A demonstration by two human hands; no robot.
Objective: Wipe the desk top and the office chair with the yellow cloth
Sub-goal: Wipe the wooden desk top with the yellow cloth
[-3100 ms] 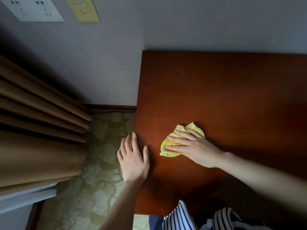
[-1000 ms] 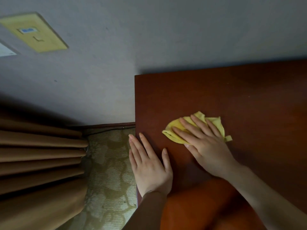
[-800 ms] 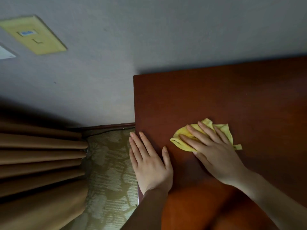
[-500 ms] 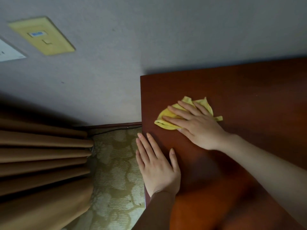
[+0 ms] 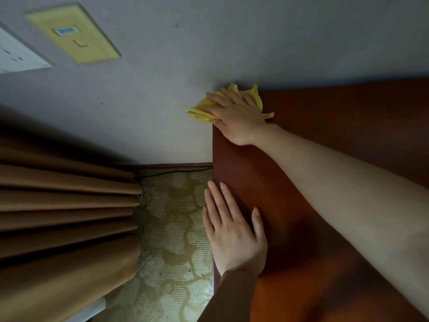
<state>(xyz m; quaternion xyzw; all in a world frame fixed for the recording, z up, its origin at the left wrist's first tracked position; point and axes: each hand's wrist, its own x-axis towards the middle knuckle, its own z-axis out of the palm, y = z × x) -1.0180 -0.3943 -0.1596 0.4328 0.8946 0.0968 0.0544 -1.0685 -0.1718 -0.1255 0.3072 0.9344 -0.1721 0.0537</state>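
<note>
Since half a second ago the right hand [image 5: 234,117] has pushed the yellow cloth [image 5: 200,111] up to the far left corner of the one red-brown desk top [image 5: 348,126], palm flat on it. The cloth is crumpled, overhanging the edge. The left hand [image 5: 232,233] lies flat, empty.

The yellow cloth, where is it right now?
The yellow cloth lies under the right hand at the desk top's far left corner, against the wall, with part of it hanging past the desk's left edge.
</note>
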